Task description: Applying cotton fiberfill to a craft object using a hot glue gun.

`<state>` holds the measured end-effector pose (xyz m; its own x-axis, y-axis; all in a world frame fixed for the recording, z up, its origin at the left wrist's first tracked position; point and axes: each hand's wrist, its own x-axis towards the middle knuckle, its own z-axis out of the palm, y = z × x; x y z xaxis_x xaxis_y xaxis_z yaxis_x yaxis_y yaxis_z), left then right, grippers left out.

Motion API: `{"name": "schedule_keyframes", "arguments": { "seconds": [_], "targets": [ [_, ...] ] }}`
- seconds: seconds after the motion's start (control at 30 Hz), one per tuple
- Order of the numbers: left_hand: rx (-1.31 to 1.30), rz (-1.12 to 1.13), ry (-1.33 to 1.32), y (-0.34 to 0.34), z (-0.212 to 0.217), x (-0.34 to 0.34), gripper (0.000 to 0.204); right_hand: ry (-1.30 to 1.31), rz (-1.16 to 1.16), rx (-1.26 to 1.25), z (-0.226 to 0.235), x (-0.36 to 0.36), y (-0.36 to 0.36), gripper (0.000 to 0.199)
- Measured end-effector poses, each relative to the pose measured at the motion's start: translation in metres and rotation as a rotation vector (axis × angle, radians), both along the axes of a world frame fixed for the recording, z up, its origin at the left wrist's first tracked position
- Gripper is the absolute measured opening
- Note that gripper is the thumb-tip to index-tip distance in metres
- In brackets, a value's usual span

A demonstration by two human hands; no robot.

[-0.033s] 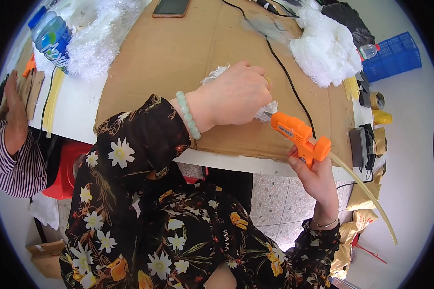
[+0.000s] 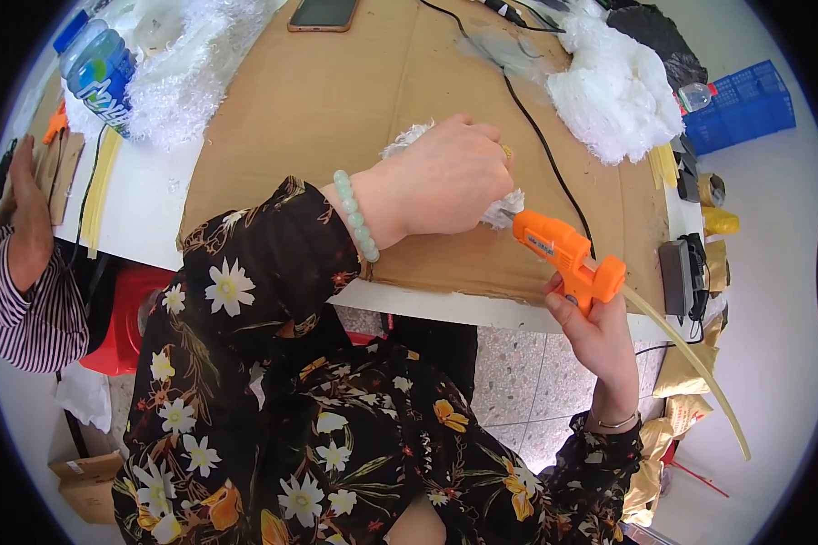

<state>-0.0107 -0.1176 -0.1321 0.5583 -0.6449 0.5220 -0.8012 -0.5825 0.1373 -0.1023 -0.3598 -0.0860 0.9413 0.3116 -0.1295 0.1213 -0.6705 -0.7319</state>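
- your left hand [image 2: 450,177]: back of the hand uppermost, fingers curled closely around a white fluffy piece, fingertips hidden; a pale green bead bracelet [image 2: 355,218] on the wrist.
- white fluffy piece [image 2: 503,209]: mostly covered by your left hand, tufts showing at its far left and its right; it lies over the cardboard sheet [image 2: 291,136], around the middle.
- your right hand [image 2: 600,341]: closed around the handle of the orange glue gun, at the near right edge of the counter [image 2: 491,311].
- orange glue gun [image 2: 554,241]: tilted, nozzle toward the right end of the piece; whether they touch, you cannot tell from here.
- glue stick [image 2: 691,363]: long, yellowish, trailing from the gun's back to the near right.
- black cable [image 2: 545,150]: across the right side of the cardboard.
- phone [image 2: 323,13]: far edge, dark screen up.
- white fluffy heaps: one far left [image 2: 191,82], one far right [image 2: 613,91].
- blue plastic bottle [image 2: 102,77]: far left, beside the left heap.
- co-worker's striped sleeve [image 2: 36,304]: at your left, near a red stool [image 2: 127,318].
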Motion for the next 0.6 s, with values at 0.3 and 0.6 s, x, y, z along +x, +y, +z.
{"name": "schedule_keyframes", "arguments": {
  "seconds": [0.3, 0.6],
  "targets": [
    [0.044, 0.012, -0.007, 0.0012, -0.0005, 0.0013, 0.004, 0.01, -0.027, 0.027, 0.0007, 0.0046, -0.0007, 0.015],
    [0.005, -0.007, 0.047, 0.0024, -0.0022, 0.0015, 0.003, -0.008, -0.025, -0.013, 0.0004, 0.0043, -0.0021, 0.016]
  ]
}}
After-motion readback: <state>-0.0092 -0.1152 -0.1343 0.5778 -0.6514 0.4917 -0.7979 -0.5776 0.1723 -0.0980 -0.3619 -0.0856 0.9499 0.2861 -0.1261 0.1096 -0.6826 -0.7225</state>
